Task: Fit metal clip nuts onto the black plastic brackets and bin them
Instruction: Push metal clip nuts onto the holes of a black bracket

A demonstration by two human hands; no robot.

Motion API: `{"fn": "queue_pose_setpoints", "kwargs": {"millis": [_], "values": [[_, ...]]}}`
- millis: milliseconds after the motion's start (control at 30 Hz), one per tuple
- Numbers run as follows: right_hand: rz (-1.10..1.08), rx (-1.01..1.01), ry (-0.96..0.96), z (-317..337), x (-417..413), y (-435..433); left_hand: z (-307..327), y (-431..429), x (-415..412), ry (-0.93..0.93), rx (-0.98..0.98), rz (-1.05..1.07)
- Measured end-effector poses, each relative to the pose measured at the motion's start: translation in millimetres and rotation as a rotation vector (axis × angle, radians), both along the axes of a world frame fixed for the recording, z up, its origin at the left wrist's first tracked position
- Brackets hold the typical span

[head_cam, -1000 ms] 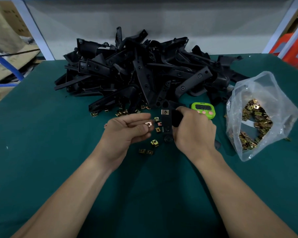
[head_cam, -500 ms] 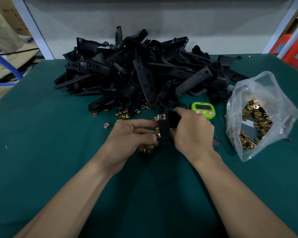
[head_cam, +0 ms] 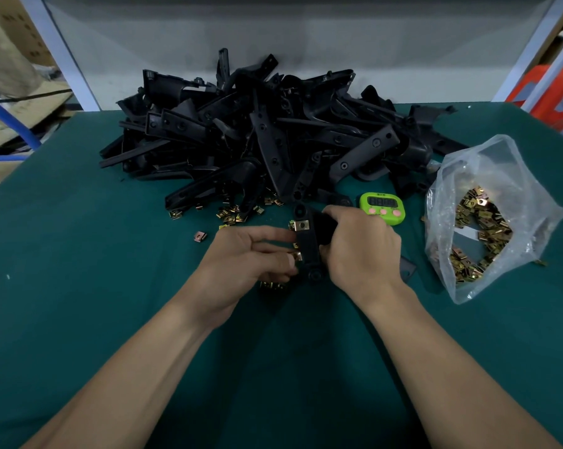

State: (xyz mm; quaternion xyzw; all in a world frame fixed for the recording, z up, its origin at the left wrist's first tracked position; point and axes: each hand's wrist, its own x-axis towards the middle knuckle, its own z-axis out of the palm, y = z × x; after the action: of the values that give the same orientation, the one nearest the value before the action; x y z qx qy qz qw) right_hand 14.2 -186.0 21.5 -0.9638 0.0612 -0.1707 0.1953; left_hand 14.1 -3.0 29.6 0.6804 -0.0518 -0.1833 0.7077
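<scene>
The right hand [head_cam: 361,251] is wrapped round a black bracket [head_cam: 309,247], holding it just above the middle of the green worktop [head_cam: 79,286] with its long side running away from the person. One clip nut [head_cam: 301,225] already sits on the bracket's upper part. The left hand [head_cam: 244,260], fingers curled, pinches a second clip nut [head_cam: 295,256] against the bracket's left edge lower down; whether it is fully pushed home cannot be told. So this bracket looks about half fitted. Most of the job seems to lie ahead: a big pile of brackets [head_cam: 273,140] fills the middle of the far edge, and none of those visible shows a nut. Loose clip nuts [head_cam: 231,215] are scattered at the pile's near foot. A clear bag [head_cam: 487,222] near the right edge holds many more. A green timer [head_cam: 383,207] lies between the bag and the hands. No bin is in view, so what has been binned cannot be judged.
</scene>
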Motion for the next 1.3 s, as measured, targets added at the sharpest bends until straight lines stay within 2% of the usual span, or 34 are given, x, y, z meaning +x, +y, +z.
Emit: {"fn": "queue_pose_setpoints", "kwargs": {"millis": [333,767,1300], "values": [[0.015,-0.093,0.019,5,-3,4,0,5,1,0.05,-0.037,-0.046],[-0.011,-0.05,0.016,5,-3,6,3,1,-3,0.084,-0.127,-0.023],[-0.024,-0.121,-0.005,3,-4,9,7,6,1,0.059,0.054,-0.012]]}}
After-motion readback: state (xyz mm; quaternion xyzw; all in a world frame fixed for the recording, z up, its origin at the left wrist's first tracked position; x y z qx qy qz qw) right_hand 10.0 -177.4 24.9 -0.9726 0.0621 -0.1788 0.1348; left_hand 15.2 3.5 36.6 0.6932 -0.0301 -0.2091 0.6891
